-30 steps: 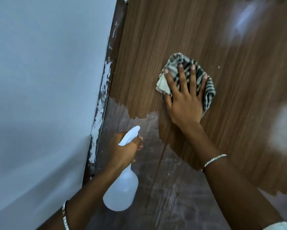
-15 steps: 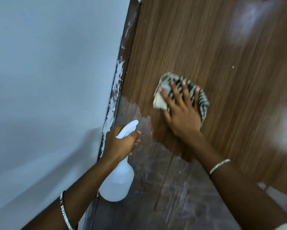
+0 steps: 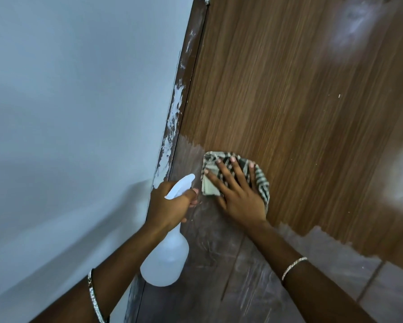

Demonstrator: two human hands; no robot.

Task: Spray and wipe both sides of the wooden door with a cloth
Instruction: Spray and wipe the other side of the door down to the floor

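One R hand (image 3: 239, 198) presses checked cloth (image 3: 261, 180) on grainy wooden door (image 3: 289, 89).

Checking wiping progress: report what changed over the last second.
The right hand slid the checked cloth down and left across the door, to its lower edge near the frame. Unchanged: right fingers flat on the cloth, left hand gripping the spray bottle.

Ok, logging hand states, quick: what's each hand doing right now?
Left hand: grips the white spray bottle by its neck.
Right hand: open, fingers flat, pressing the checked cloth on the wooden door.
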